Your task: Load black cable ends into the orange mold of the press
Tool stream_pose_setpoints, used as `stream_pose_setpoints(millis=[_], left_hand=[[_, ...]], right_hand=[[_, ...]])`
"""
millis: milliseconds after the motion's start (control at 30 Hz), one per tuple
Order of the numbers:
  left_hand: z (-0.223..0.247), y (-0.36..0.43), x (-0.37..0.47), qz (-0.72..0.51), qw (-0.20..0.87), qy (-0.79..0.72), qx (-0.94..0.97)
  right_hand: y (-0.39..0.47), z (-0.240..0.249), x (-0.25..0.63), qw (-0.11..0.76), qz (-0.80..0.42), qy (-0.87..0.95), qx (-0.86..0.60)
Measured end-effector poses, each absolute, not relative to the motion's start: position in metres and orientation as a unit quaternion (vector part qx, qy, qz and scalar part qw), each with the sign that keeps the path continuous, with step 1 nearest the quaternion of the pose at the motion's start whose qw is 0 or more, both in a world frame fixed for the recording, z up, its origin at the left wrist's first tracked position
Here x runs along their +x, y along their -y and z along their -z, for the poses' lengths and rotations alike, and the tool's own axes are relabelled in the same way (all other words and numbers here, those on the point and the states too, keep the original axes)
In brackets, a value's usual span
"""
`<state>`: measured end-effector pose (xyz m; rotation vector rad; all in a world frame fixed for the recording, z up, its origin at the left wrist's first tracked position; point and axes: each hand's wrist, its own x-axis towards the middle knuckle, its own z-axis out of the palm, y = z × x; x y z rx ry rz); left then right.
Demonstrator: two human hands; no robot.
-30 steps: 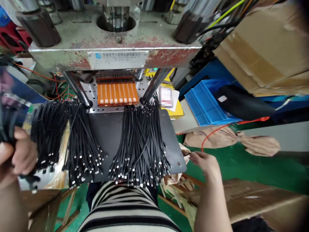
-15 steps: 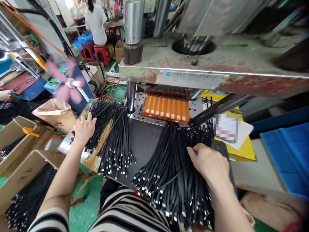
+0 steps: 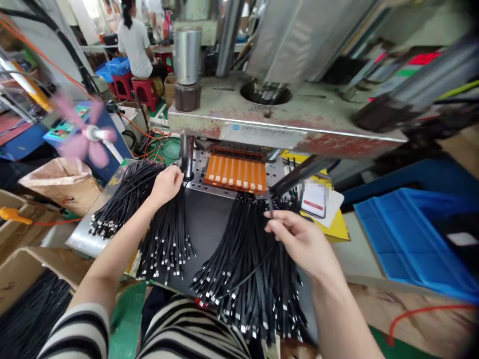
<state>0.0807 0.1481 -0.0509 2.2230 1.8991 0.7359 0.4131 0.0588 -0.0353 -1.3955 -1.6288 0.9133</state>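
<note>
My right hand (image 3: 299, 242) is closed in a pinch on a short flat black cable (image 3: 270, 203), which stands up from its fingertips. Below it a large bundle of black cables (image 3: 247, 259) with silver plug ends fans over the dark work plate (image 3: 211, 214). My left hand (image 3: 168, 184) is closed at the top of a second cable bundle (image 3: 168, 244); whatever its fingertips grip is too small to make out. Further left lies a third cable pile (image 3: 125, 189). Ahead of both hands an orange slotted fixture (image 3: 236, 172) with pale tips in a row sits in the press (image 3: 269, 124).
Steel posts (image 3: 187, 154) flank the press opening. A pink fan (image 3: 90, 132) stands at left, near a paper sack (image 3: 62, 182) and cardboard boxes (image 3: 41, 259) of cables. At right are a phone-like device (image 3: 314, 199) and blue trays (image 3: 407, 239). A person (image 3: 135, 47) sits behind.
My left hand has moved right, from the far-left pile to the middle bundle's top. My right hand has risen off the large bundle with a cable pinched. The view has shifted right.
</note>
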Motion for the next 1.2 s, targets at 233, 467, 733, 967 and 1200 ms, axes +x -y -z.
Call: stream_pose_setpoints(millis=[233,467,733,967,1200], left_hand=[[-0.043,-0.077,0.125,-0.439,0.297,-0.337,0.778],[-0.068,-0.078,0.166,-0.442,0.296,-0.259,0.806],[-0.064,-0.111,0.168,-0.463,0.239,-0.311,0.795],[-0.091,-0.147,0.163,-0.429,0.127,-0.362,0.818],[-0.015,-0.167,0.134,-0.474,0.092,-0.4,0.779]], right_hand=[[-0.041,-0.022,0.361,0.45,-0.278,0.755,-0.389],[-0.048,-0.032,0.343,0.538,-0.244,0.719,-0.366],[-0.064,0.003,0.332,0.424,-0.238,0.76,-0.431],[-0.142,0.04,0.313,0.396,-0.218,0.771,-0.449],[-0.232,0.035,0.304,0.423,-0.253,0.696,-0.523]])
